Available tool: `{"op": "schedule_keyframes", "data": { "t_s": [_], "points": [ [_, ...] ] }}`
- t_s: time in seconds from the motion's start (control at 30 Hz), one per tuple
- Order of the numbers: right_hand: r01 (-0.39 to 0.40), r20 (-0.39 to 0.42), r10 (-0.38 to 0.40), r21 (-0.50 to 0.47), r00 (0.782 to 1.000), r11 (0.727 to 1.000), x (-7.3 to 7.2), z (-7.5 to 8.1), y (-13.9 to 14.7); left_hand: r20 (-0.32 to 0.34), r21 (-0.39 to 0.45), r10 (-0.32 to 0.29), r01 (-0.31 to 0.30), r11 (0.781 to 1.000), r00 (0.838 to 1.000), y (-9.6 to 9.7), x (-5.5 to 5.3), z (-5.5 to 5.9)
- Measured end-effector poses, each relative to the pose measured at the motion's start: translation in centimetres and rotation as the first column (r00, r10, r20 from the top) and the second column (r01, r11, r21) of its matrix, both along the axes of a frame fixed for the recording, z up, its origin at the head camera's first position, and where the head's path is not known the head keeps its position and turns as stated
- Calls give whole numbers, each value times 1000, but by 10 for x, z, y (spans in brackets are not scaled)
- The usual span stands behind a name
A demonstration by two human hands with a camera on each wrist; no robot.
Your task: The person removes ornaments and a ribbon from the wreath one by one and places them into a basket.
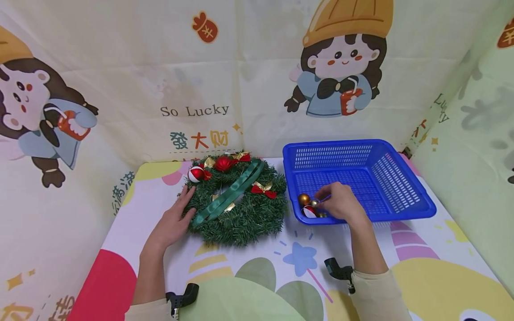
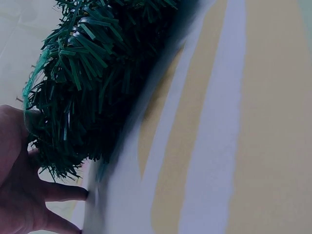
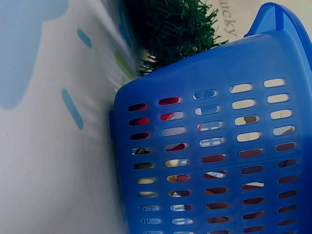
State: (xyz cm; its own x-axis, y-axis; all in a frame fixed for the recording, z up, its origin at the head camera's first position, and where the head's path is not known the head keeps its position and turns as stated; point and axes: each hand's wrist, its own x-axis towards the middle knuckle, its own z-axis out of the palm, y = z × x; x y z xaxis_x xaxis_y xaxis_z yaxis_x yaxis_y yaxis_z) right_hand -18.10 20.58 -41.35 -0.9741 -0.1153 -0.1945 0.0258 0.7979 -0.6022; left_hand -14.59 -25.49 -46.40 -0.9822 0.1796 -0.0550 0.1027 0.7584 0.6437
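Atop the wreath (image 1: 250, 218), only the head view shows red-and-gold bows (image 1: 263, 191).

Cream backdrop cloth (image 1: 261, 98) reads "So Lucky" (image 1: 194, 110), "發大财" (image 1: 199, 140).

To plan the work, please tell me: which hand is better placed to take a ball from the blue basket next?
The right hand, I think: it reaches into the blue basket, close to the balls, while the left hand lies beside the wreath.
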Motion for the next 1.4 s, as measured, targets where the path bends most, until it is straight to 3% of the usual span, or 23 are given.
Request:
{"op": "schedule_keyframes", "data": {
  "t_s": [0.9, 1.17, 1.4],
  "points": [
    [30, -26, -30, -15, 999, 999, 1, 4, -1, 1, -1, -8, 8, 1000, 1000, 0, 1, 2],
    [28, -141, -33, -37, 989, 999, 5, 7, -3, 4, -7, -4, 4, 1000, 1000, -2, 1, 3],
    [35, -250, -53, -77, 967, 996, 9, 11, -12, 10, 6, -5, 5, 1000, 1000, -1, 1, 2]
  ]
}}
